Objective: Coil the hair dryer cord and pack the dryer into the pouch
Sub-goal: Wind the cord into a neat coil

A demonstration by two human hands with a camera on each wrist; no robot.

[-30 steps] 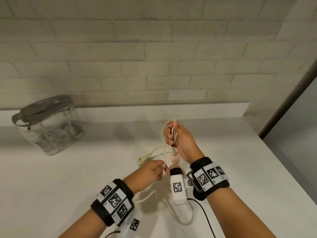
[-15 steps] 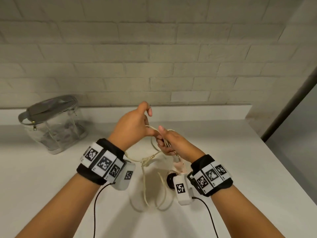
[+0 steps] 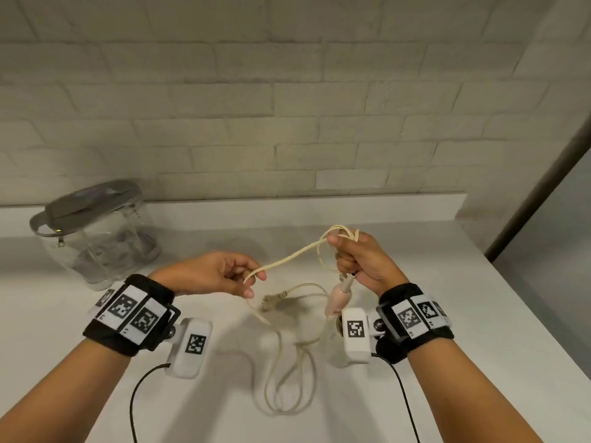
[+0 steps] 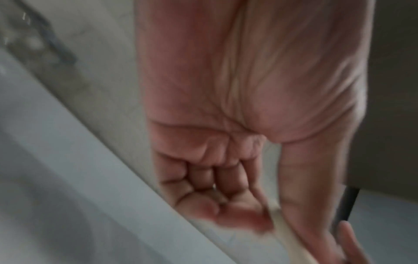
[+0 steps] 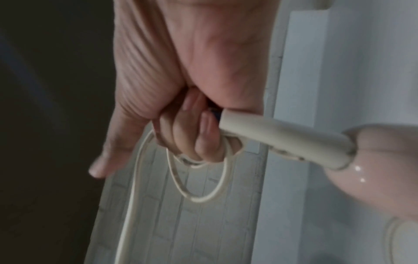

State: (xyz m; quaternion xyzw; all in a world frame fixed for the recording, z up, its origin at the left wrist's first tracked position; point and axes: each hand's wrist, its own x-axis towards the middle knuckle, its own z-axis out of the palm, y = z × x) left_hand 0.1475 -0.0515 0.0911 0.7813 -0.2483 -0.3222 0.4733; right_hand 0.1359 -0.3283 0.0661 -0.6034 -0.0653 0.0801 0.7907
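My right hand (image 3: 351, 255) grips the cream handle of the pink hair dryer (image 3: 338, 298), whose body hangs down toward the table, together with a few loops of the cream cord (image 3: 339, 233). In the right wrist view the handle (image 5: 278, 134) sticks out of the fist and cord loops (image 5: 199, 194) hang below the fingers. From that fist a stretch of cord (image 3: 287, 259) runs down-left to my left hand (image 3: 252, 282), which pinches it between thumb and fingers. The rest lies slack on the white table (image 3: 463, 314), with the plug (image 3: 271, 300) between my hands. The left wrist view is blurred.
The clear pouch (image 3: 96, 231) with a grey zip top stands at the back left by the brick wall. The table's right edge (image 3: 543, 321) drops off beside my right arm. Black camera cables (image 3: 134, 404) trail from both wrists.
My left hand has come down and to the left, away from my right hand, with a stretch of cord drawn out between them. My right hand has kept its hold on the dryer and loops.
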